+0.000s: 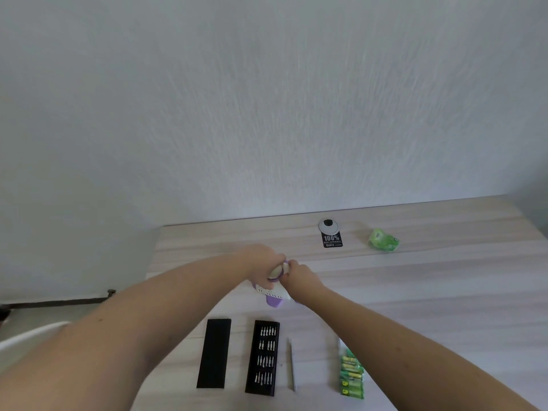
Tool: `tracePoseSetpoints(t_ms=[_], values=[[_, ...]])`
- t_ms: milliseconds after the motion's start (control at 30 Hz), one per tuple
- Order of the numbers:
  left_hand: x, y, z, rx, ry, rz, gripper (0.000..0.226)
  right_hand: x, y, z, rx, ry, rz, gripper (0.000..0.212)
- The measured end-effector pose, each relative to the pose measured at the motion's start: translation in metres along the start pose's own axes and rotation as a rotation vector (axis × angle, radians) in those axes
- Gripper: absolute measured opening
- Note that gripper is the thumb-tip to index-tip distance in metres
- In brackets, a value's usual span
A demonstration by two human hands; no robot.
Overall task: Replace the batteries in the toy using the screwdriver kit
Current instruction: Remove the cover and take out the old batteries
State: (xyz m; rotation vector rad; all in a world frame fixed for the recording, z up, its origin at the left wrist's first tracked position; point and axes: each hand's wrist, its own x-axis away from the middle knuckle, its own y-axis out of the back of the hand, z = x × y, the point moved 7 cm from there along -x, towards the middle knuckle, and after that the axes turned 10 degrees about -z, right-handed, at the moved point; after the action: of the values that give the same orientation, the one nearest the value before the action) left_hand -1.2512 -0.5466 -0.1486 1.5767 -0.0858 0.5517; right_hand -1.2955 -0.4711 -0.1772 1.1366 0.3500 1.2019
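A white and purple toy (274, 290) stands on the wooden table (415, 292), mid-way back. My left hand (261, 262) grips its top from the left. My right hand (298, 277) pinches the purple ring at its top from the right. Near the front edge lies the open screwdriver kit: a black tray of metal bits (263, 357) and its black lid (214, 353) to the left. A slim silver screwdriver handle (292, 364) lies right of the tray. A pack of green batteries (351, 373) sits further right.
At the back of the table are a round cable grommet (328, 225) with a black label (332, 241) and a crumpled green wrapper (383, 239). A white wall stands behind. The table's left edge runs near my left forearm.
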Motion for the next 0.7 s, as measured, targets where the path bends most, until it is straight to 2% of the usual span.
tracePoseSetpoints(t_ms=[233, 367, 700], values=[[0.003, -0.006, 0.006, 0.035, -0.003, 0.021, 0.047, -0.005, -0.012, 0.009, 0.396, 0.227, 0.043, 0.041], [0.004, -0.011, 0.012, 0.056, -0.009, -0.01, 0.051, -0.007, -0.014, 0.009, 0.437, 0.252, 0.05, 0.045], [0.001, -0.011, 0.01, 0.072, -0.025, 0.028, 0.053, -0.008, -0.022, 0.013, 0.523, 0.278, 0.026, 0.043]])
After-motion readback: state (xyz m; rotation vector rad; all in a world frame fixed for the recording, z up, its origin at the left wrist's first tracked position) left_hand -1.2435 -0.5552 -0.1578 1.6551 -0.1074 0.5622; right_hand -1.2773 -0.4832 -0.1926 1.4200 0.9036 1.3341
